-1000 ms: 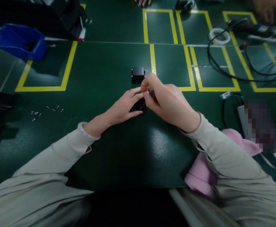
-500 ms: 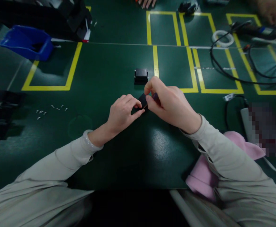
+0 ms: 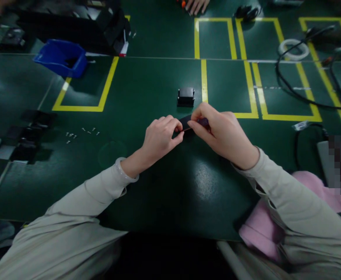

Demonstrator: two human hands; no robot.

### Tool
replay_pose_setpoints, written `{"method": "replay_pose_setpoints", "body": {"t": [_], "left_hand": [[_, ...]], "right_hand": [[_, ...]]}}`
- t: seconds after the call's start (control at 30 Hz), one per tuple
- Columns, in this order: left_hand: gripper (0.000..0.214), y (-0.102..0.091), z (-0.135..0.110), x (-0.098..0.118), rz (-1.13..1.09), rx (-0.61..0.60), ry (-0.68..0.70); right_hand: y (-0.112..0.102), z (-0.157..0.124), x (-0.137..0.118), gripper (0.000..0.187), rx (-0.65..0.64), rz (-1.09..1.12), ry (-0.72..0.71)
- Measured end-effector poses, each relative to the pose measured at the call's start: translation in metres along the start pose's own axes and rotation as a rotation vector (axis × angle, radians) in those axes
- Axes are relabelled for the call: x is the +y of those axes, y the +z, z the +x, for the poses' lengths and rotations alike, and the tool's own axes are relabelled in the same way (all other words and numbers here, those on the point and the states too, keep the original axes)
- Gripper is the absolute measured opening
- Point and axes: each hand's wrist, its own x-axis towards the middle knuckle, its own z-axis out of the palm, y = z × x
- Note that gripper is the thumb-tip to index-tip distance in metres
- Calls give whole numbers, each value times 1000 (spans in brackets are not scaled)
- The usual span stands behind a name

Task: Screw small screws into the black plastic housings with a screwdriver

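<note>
From the head camera I look down on both my hands, at work over the green table (image 3: 164, 198). Between them is a small dark piece (image 3: 185, 122), which I take as the centre of my clock. My left hand (image 3: 162, 137) comes in from eight o'clock, thumb and fingertips pinching the near end of it, the other fingers curled. My right hand (image 3: 221, 130) comes from four o'clock, its thumb and forefinger pressed together on the other end. Something dark purple (image 3: 203, 123) sits in the curl of my right fingers; it may be part of the same piece or a separate thing, since my hand covers most of it

Just beyond, at twelve o'clock, a black block (image 3: 186, 96) rests on the table, apart from my fingers. Out at nine o'clock lie some loose screws (image 3: 71, 135), and farther that way a group of black parts (image 3: 30, 136). A blue bin (image 3: 62, 58) stands at ten, a white ring (image 3: 294, 49) lies at two beside a black cable (image 3: 292, 91), and pink cloth (image 3: 260, 229) is at five, by my right sleeve (image 3: 298, 206). At far twelve, a co-worker's hand (image 3: 198, 5) rests on the table
</note>
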Motion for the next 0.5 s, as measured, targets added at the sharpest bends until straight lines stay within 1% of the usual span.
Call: {"method": "replay_pose_setpoints", "body": {"t": [0.1,0.27,0.43,0.5], "left_hand": [[10,-5,3,-6,-15,-58,45],[11,-13,5,-14,-56,-135,84],[10,-18,5,-21,-63,-192,116],[9,-19,4,-24,-61,-202,132]], "right_hand": [[1,0,1,10,25,44,-18],[-2,1,2,9,110,94,-52],[-10,1,10,24,105,206,-50],[-9,1,15,24,70,174,-78]]}}
